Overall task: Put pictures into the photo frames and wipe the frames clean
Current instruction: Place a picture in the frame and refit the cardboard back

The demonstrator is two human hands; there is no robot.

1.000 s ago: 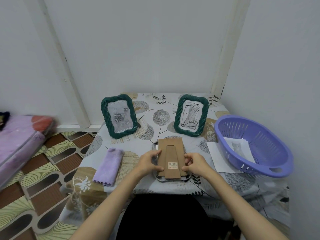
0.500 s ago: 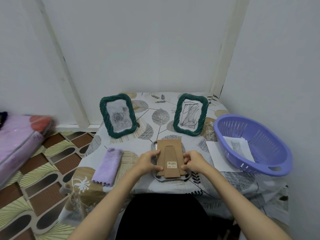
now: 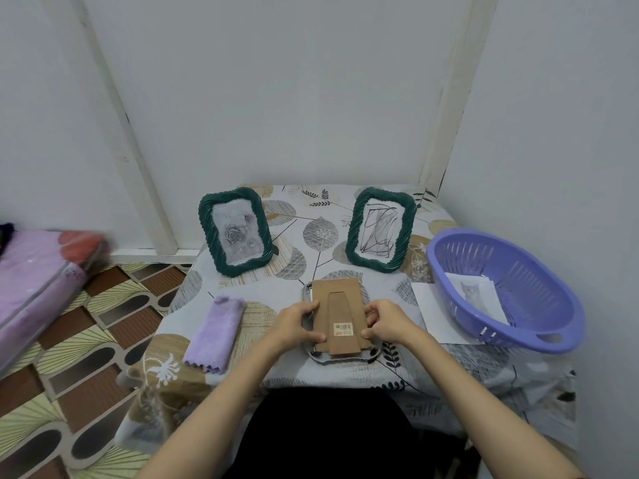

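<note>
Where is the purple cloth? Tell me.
In the head view the purple cloth lies folded on the table near its left edge, to the left of the left hand, in front of the rose-picture frame.

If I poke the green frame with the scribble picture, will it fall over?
Probably, yes. The green frame with the scribble picture stands upright, leaning back, so a poke from the front could tip it backwards. It looks stiff, not floppy, so it would likely fall in one piece. Its clear front may be breakable, though I can't tell what it's made of.
</note>
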